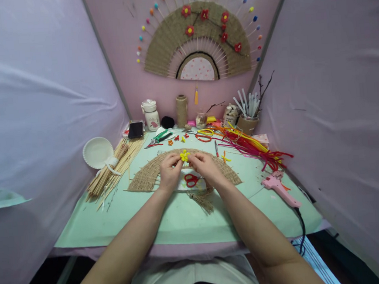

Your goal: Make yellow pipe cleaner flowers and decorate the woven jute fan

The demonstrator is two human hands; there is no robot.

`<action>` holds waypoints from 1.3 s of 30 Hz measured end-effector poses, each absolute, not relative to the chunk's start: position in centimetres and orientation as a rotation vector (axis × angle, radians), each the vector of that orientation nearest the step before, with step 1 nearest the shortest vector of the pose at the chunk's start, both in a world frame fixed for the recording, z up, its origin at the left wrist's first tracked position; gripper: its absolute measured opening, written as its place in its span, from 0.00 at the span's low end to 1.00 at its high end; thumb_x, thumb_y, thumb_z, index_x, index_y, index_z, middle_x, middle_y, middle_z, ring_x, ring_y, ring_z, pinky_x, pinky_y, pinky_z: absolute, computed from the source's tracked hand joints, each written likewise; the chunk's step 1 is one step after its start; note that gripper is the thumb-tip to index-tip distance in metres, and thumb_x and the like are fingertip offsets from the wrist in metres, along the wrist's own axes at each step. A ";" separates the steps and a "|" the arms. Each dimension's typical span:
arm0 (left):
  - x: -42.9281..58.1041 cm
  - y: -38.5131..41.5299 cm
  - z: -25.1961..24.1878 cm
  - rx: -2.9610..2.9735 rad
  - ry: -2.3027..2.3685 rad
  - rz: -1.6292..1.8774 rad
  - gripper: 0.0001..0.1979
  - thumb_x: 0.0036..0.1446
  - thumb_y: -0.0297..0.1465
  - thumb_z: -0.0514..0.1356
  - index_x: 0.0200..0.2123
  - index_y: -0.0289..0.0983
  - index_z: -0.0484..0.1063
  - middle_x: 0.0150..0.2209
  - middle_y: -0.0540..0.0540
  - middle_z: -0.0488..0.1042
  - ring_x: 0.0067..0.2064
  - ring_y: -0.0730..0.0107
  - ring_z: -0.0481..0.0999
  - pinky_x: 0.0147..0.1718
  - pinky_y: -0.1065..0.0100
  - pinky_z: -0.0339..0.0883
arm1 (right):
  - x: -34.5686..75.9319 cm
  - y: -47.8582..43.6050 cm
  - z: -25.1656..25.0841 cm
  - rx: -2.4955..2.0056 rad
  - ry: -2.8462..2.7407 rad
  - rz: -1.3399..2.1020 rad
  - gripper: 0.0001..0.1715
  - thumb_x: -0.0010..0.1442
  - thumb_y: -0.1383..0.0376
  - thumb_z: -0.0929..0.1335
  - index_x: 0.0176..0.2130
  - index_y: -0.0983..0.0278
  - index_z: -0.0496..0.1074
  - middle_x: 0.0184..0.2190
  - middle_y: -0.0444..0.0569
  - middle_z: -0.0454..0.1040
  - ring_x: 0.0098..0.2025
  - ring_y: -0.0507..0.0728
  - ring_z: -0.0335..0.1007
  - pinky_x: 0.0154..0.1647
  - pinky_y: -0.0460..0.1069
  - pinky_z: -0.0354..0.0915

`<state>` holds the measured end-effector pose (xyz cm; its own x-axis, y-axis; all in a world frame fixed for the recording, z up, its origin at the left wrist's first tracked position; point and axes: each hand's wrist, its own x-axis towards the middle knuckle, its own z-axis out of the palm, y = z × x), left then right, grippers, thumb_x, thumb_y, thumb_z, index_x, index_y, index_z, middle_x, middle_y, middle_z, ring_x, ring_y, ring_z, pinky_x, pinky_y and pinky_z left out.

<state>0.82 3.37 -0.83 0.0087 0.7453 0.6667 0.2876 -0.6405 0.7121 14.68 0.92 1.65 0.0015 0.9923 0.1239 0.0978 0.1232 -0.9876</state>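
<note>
A small yellow pipe-cleaner flower is pinched between the fingertips of both hands, with its petals spread upward. My left hand grips it from the left, and my right hand from the right. Beneath them lies a woven straw fan, arched across the mat and partly covered by my hands. Red-handled scissors rest over the pale inner part of the fan. A twine tassel hangs toward me from its lower edge.
Bundled sticks and a white dish sit at left. Green pliers and small finished flowers lie behind the fan. At right are red and yellow pipe cleaners and a pink glue gun with its cord. A decorated fan hangs behind.
</note>
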 end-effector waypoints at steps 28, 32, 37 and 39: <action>1.0 3.2 -0.9 1.815 1.104 1.693 0.05 0.51 0.30 0.60 0.26 0.37 0.76 0.30 0.47 0.74 0.34 0.70 0.72 0.34 0.68 0.66 | 13.6 0.1 1.2 -1.169 -1.456 0.583 0.13 0.54 0.57 0.67 0.34 0.63 0.74 0.32 0.49 0.75 0.33 0.54 0.69 0.36 0.48 0.64; 1.1 3.3 -1.1 1.803 1.098 1.673 0.05 0.51 0.31 0.60 0.27 0.36 0.76 0.31 0.46 0.74 0.34 0.70 0.73 0.35 0.67 0.67 | 13.7 0.2 1.0 -1.171 -1.466 0.549 0.11 0.55 0.59 0.66 0.33 0.63 0.74 0.31 0.48 0.75 0.32 0.54 0.69 0.36 0.48 0.64; 1.0 3.3 -1.1 1.804 1.089 1.631 0.06 0.52 0.30 0.60 0.27 0.36 0.76 0.31 0.46 0.75 0.34 0.69 0.73 0.36 0.67 0.67 | 13.9 0.0 1.3 -1.177 -1.506 0.540 0.12 0.56 0.59 0.66 0.32 0.63 0.74 0.30 0.48 0.75 0.31 0.54 0.69 0.36 0.49 0.63; 1.0 3.3 -1.1 1.808 1.088 1.627 0.06 0.52 0.30 0.60 0.27 0.36 0.77 0.31 0.46 0.75 0.34 0.69 0.73 0.37 0.66 0.67 | 13.9 0.0 1.4 -1.184 -1.508 0.539 0.12 0.56 0.59 0.65 0.32 0.63 0.75 0.30 0.48 0.76 0.31 0.54 0.69 0.36 0.49 0.63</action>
<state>1.01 3.31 -1.08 -0.0187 0.8035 0.5950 0.2427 -0.5736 0.7823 13.89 -0.01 1.37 0.0891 0.8811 0.4644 0.3867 0.3991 -0.8314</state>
